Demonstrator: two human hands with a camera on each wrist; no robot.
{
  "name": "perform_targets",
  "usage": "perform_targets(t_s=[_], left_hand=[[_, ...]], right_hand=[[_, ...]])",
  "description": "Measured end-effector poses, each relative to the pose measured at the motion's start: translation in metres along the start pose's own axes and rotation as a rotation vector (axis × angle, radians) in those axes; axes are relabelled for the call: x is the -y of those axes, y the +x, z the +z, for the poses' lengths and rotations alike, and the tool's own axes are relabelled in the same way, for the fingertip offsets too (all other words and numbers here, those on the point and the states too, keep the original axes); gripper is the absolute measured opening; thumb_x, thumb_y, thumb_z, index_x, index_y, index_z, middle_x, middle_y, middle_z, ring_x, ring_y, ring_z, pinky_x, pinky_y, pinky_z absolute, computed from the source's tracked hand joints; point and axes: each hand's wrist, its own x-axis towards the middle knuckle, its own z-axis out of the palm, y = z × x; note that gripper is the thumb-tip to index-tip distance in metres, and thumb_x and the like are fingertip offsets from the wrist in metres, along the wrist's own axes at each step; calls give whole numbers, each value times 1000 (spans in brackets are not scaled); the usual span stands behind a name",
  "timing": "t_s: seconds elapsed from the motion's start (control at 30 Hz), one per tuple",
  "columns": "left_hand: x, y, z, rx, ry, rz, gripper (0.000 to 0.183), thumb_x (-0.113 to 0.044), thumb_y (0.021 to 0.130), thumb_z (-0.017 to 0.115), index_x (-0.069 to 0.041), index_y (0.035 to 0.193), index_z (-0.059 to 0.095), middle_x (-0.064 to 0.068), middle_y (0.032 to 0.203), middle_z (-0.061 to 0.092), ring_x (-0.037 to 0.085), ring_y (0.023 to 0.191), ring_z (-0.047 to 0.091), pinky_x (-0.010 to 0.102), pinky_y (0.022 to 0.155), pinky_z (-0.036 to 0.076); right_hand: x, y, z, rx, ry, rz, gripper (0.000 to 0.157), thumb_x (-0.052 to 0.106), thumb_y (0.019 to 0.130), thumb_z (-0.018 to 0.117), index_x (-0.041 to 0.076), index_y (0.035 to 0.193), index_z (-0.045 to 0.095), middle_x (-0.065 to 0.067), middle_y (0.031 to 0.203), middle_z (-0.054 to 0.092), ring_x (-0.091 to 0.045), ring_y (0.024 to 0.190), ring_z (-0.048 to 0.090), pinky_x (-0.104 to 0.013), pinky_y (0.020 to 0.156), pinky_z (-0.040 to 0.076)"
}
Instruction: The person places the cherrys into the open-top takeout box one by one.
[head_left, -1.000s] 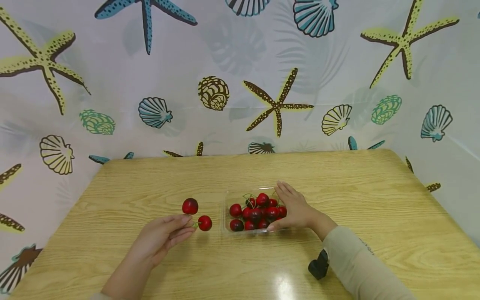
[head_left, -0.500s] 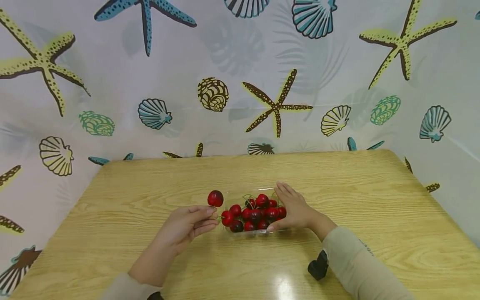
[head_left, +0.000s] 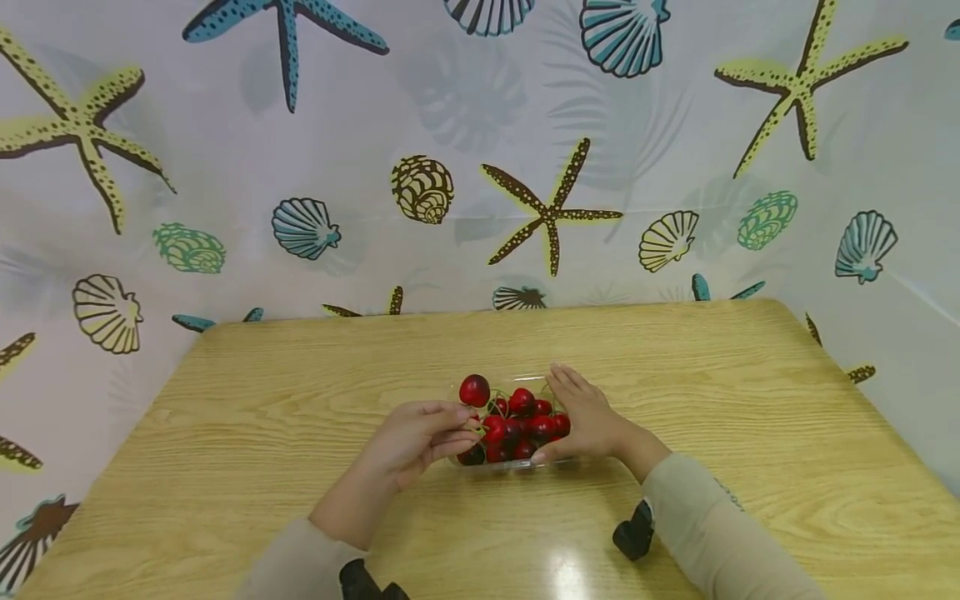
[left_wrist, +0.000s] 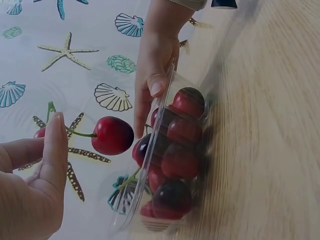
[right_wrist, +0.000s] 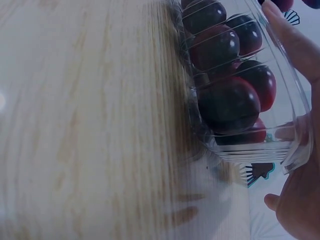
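My left hand [head_left: 431, 433] pinches green cherry stems between thumb and fingertips. An upper cherry [head_left: 474, 390] and a lower cherry [left_wrist: 112, 135] hang off these stems, over the left part of a clear plastic container [right_wrist: 295, 155]. In the left wrist view the upper one is mostly hidden behind the fingers. Several dark red cherries [head_left: 522, 402], some with stems, lie inside the container. At its right end my right hand [head_left: 588, 421] holds it, thumb at the near rim and fingers spread toward the far rim.
The container stands on a wooden table [head_left: 300, 367]. Behind and beside the table hangs a white cloth [head_left: 360, 100] printed with starfish and shells. Black wrist devices [head_left: 633, 531] sit on both forearms, close above the tabletop.
My left hand has moved to the right, carrying the two cherries from beside the container to above its left part. The right hand has kept its place on the container.
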Motion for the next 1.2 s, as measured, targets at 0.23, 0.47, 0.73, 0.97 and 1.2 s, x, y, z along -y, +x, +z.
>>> perform_targets(t_s=[0.23, 0.47, 0.73, 0.97, 1.2], left_hand=[[5, 13, 10, 33, 22, -17, 32, -2, 94, 46, 21, 117, 45, 1, 79, 65, 7, 70, 65, 19, 68, 52], [10, 26, 15, 46, 37, -45, 32, -2, 95, 43, 20, 118, 47, 1, 77, 65, 7, 69, 66, 18, 67, 52], [12, 37, 14, 38, 100, -94, 27, -2, 93, 48, 16, 111, 52, 2, 75, 66, 8, 66, 66, 19, 65, 52], [13, 44, 8, 8, 186, -123, 25, -1, 92, 48, 17, 109, 55, 4, 71, 65, 8, 60, 64, 23, 63, 53], [11, 52, 5, -32, 312, -129, 22, 2, 91, 48, 17, 104, 58, 4, 69, 63, 7, 55, 61, 21, 57, 53]], right_hand=[[3, 1, 0, -5, -12, 3, 118, 58, 64, 73, -4, 144, 13, -19, 152, 4, -33, 140, -2, -61, 105, 9], [5, 1, -2, -5, -4, 9, 116, 52, 65, 75, -5, 144, 13, -19, 152, 4, -33, 140, -1, -61, 105, 9], [3, 2, 0, -10, -3, 9, 117, 54, 64, 75, -4, 144, 14, -19, 152, 5, -32, 140, -1, -60, 105, 10], [1, 2, 0, -6, 8, 10, 118, 56, 64, 74, -4, 144, 14, -18, 152, 5, -32, 140, -1, -60, 106, 9], [0, 0, -1, 1, -5, 8, 116, 55, 65, 74, -6, 143, 14, -21, 152, 5, -34, 140, -1, -61, 105, 9]])
